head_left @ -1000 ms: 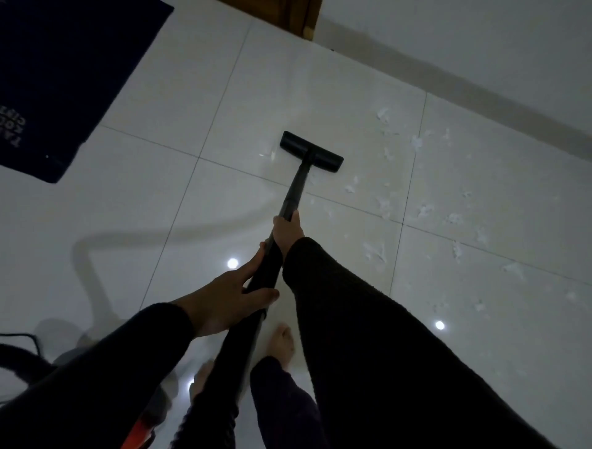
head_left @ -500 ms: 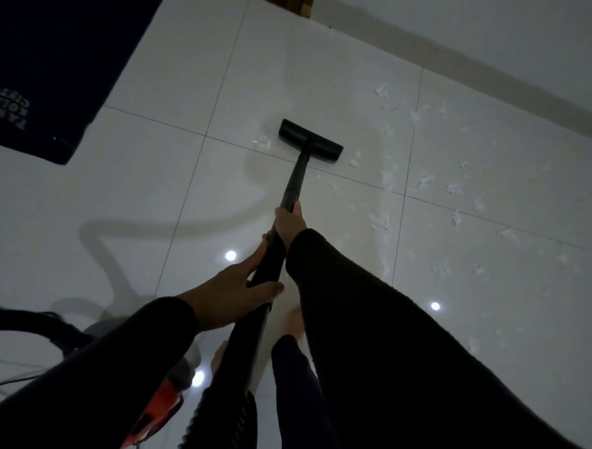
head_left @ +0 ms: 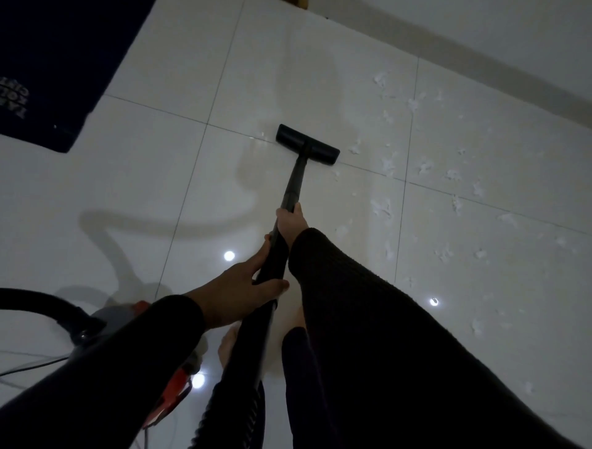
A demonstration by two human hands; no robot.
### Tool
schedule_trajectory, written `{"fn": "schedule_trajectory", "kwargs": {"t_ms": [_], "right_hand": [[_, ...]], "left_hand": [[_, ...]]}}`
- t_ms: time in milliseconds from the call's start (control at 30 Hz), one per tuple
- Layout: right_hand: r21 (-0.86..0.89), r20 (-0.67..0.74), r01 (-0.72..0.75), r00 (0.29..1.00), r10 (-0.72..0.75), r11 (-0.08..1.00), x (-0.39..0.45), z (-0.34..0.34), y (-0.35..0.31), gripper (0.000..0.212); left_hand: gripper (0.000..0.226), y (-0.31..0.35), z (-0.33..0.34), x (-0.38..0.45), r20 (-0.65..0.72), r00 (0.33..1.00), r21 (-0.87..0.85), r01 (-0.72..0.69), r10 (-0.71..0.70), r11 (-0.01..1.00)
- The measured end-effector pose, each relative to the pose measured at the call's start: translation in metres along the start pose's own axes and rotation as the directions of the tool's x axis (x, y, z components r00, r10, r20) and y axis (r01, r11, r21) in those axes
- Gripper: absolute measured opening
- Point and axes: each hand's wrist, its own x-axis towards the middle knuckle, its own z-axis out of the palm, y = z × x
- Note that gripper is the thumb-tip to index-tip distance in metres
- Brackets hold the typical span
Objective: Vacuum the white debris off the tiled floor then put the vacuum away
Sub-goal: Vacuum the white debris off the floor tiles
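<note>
Both my hands grip the wand (head_left: 296, 179), right hand (head_left: 290, 221) farther than left hand (head_left: 237, 291); head (head_left: 307, 149) sits left of the debris (head_left: 389, 163).

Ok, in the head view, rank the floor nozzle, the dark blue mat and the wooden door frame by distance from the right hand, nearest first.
1. Floor nozzle: just ahead of the right hand, at the end of the vacuum tube the hand grips.
2. Wooden door frame: far ahead, by the wall at the top edge.
3. Dark blue mat: far off to the left.
</note>
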Motion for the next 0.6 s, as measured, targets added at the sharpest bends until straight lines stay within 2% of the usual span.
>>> {"fn": "schedule_trajectory", "kwargs": {"t_ms": [233, 600], "right_hand": [[0.091, 0.004, -0.072, 0.997, 0.072, 0.993, -0.036, 0.02, 0.019, 0.062], [-0.054, 0.043, -0.078, 0.996, 0.081, 0.995, -0.08, 0.01, 0.083, 0.062]], "left_hand": [[0.079, -0.027, 0.012, -0.03, -0.025, 1.0, 0.024, -0.002, 0.002, 1.0], [0.077, -0.066, 0.077, -0.069, -0.087, 0.995, -0.021, 0.039, -0.041, 0.999]]}}
